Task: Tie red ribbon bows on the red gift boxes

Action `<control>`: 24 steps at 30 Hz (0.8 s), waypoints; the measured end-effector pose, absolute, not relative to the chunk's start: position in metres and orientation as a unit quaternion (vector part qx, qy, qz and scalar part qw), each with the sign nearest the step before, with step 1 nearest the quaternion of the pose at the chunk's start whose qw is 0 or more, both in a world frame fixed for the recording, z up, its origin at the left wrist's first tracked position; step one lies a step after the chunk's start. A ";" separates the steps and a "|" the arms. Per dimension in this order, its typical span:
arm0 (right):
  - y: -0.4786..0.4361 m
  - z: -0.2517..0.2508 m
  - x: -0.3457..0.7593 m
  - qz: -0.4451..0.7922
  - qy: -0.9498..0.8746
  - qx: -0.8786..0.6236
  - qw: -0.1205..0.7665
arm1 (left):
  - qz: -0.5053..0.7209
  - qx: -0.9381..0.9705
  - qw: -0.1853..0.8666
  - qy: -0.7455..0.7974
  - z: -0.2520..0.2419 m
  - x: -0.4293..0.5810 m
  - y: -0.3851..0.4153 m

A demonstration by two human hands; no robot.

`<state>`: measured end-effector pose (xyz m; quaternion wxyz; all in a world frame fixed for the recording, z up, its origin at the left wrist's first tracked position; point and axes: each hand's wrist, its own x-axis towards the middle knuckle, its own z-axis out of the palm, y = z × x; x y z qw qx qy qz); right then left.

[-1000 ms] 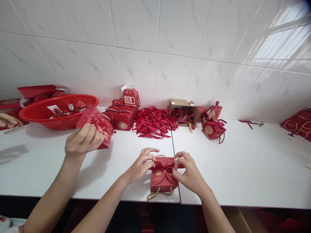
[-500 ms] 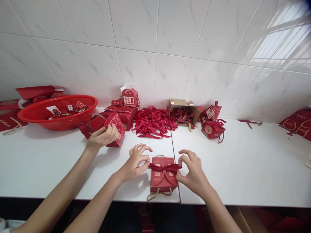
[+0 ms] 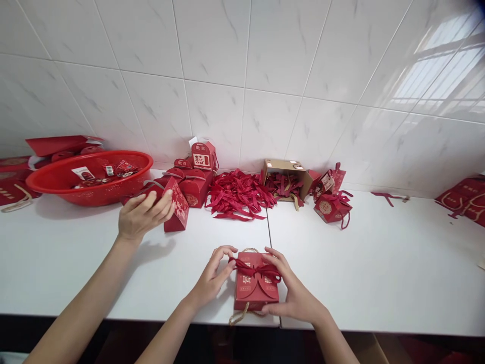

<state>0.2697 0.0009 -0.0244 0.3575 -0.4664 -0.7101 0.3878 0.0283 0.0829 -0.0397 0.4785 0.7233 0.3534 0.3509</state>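
Observation:
A red gift box point(image 3: 256, 298) with gold lettering lies at the front edge of the table, rope handles at its far and near sides. Across its top runs a dark red ribbon point(image 3: 254, 270), tied in a bow. At the bow's left end, my left hand point(image 3: 212, 277) has thumb and forefinger closed on the ribbon. My right hand point(image 3: 293, 293) grips the box's right side, fingers over the far corner and thumb at the near one. Another person's hand point(image 3: 142, 217) is left of mine, fingers half curled, beside a red patterned box point(image 3: 178, 210).
Along the tiled wall stand a red plastic basket point(image 3: 91, 194) of small packets, several red boxes point(image 3: 195, 189), a heap of red ribbons point(image 3: 240, 194) and a cardboard box point(image 3: 291, 167) of ribbons. Finished-looking boxes point(image 3: 331, 207) and red bags point(image 3: 468, 197) are further right.
My right hand has moved from the ribbon's right end onto the box's side. The bow now looks looped and fuller. The other person's hand has come off the patterned box and shifted left.

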 end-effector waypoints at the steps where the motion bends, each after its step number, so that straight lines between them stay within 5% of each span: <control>1: 0.000 -0.027 0.267 0.382 -0.704 -0.476 0.364 | 0.358 0.703 0.500 0.358 -0.044 0.029 0.082; 15: -0.001 -0.082 0.237 0.328 -0.635 -0.460 0.528 | 0.317 0.744 0.440 0.390 -0.065 0.034 0.079; 24: 0.000 -0.084 0.237 0.316 -0.636 -0.472 0.522 | 0.329 0.743 0.438 0.385 -0.066 0.033 0.080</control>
